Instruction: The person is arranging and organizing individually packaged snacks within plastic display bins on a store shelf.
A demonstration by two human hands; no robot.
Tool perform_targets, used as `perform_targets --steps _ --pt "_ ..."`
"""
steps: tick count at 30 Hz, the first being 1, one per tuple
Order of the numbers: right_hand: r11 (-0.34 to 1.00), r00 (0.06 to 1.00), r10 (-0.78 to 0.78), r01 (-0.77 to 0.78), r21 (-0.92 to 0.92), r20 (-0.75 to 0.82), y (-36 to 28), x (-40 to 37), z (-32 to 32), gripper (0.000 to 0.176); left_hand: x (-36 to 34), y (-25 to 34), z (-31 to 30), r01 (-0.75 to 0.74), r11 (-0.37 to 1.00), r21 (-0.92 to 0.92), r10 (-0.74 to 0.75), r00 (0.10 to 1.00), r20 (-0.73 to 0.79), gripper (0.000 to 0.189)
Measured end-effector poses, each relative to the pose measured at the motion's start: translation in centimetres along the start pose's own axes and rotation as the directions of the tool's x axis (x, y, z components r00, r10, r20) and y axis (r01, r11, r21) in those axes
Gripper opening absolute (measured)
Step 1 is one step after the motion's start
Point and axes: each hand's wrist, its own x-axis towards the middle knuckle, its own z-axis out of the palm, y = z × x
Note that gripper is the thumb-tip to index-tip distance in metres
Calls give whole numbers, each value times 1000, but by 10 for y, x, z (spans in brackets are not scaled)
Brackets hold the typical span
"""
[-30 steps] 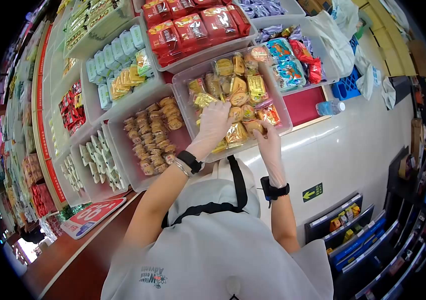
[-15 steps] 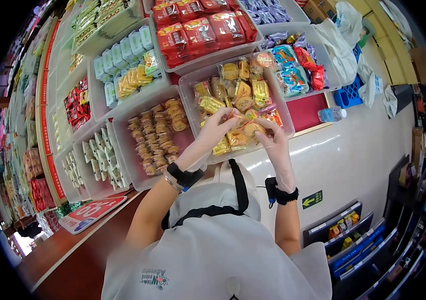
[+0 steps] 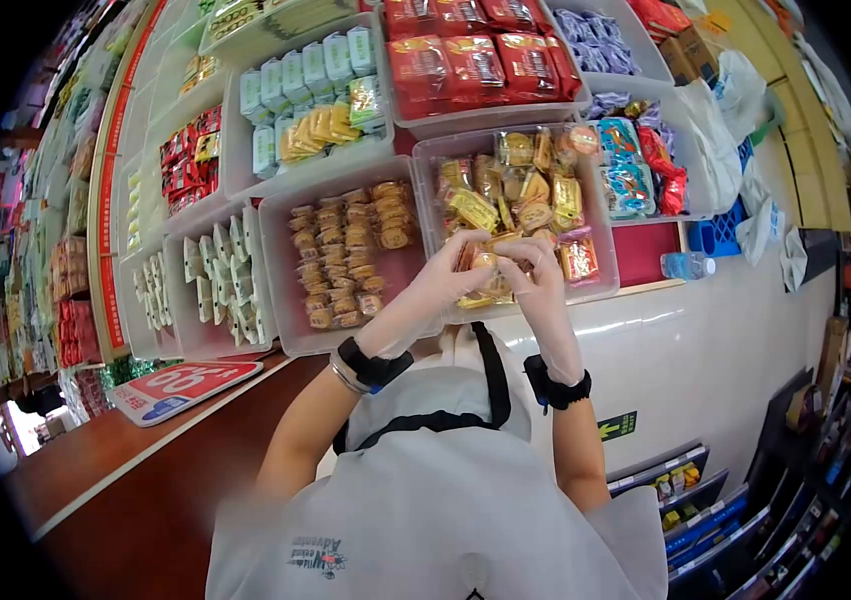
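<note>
Both my hands wear clear thin gloves and meet over the near edge of a plastic bin of mixed wrapped snacks. My left hand has its fingers closed around small wrapped biscuits. From the other side, my right hand pinches at the same biscuits, its fingertips almost touching the left ones. How many biscuits are between the fingers is partly hidden. Beyond the hands lie yellow-wrapped snacks and a red-and-yellow packet.
To the left, a bin holds rows of wrapped round biscuits. Red snack bags fill a bin behind, and blue packets stand at right. A water bottle lies beside the bins. A price sign rests at lower left.
My hands have drawn closer together, with the right hand moving in to the biscuits at the left fingertips. The view has shifted, so the bins appear lower and farther right.
</note>
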Motion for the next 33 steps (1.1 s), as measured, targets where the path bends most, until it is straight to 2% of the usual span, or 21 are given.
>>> perform_targets --steps 1,3,4,5,7,9,12,13,14,15,16,17,20,22,26,28,29,31,32,33 --pt "1000 1000 -3 3 2 11 0 -1 5 21 -3 -4 -5 -2 1000 -2 2 1000 -12 46" --pt "997 1000 -4 4 -78 2 2 -2 14 27 -10 -9 -17 -64 977 -205 62 998 -18 48" --pt "985 999 13 -8 -170 31 6 -2 17 31 -17 -7 -22 -66 976 -206 62 998 -26 48" --pt "986 999 15 -9 -169 37 6 -2 21 31 -25 -4 -27 -55 988 -141 51 998 -29 47" --pt "963 934 253 -268 23 254 -4 -1 31 31 -35 -4 -35 -44 996 -81 41 998 -38 46" --pt "964 931 246 -265 36 270 -15 -1 39 32 -40 -7 -41 15 987 160 -14 1000 -4 41" --pt "972 921 230 -233 -31 313 -13 2 48 32 -39 -21 -57 11 991 131 -6 999 -39 39" --pt "992 951 122 -113 -49 284 -6 2 52 32 -38 -25 -63 9 992 128 -4 999 -45 39" --pt "998 966 11 7 -69 257 -2 2 55 33 -35 -29 -68 -49 989 139 60 995 -77 39" --pt "998 965 10 9 -70 262 -3 2 57 33 -36 -26 -69 -106 983 153 123 986 -108 39" --pt "996 965 -22 44 -78 263 -4 2 60 34 -43 -14 -69 5 992 127 14 989 -144 39" --pt "993 963 -53 79 -86 263 -4 2 62 35 -43 -17 -70 5 992 125 14 989 -146 39" --pt "993 963 -41 68 -95 266 8 4 70 37 -43 -25 -71 -64 984 165 87 987 -133 40" --pt "993 965 -47 74 -94 259 9 4 75 37 -53 -14 -63 -27 999 -39 22 992 -123 39" --pt "992 969 -66 90 -92 240 12 6 77 34 -61 2 -55 22 990 -137 -36 994 -103 40" --pt "988 966 -35 72 -136 257 12 6 74 32 -60 8 -53 121 987 -110 -135 983 -127 40" --pt "982 961 -4 55 -180 275 13 7 74 31 -58 6 -56 121 987 -109 -135 983 -126 40" --pt "986 964 -2 47 -162 267 7 4 73 30 -52 -5 -67 169 983 72 -158 978 -137 34" --pt "989 965 1 38 -143 261 6 3 72 28 -49 -10 -72 171 983 69 -160 977 -138 34" --pt "989 965 4 35 -144 263 8 1 72 28 -45 -16 -78 152 977 148 -124 975 -184 35"
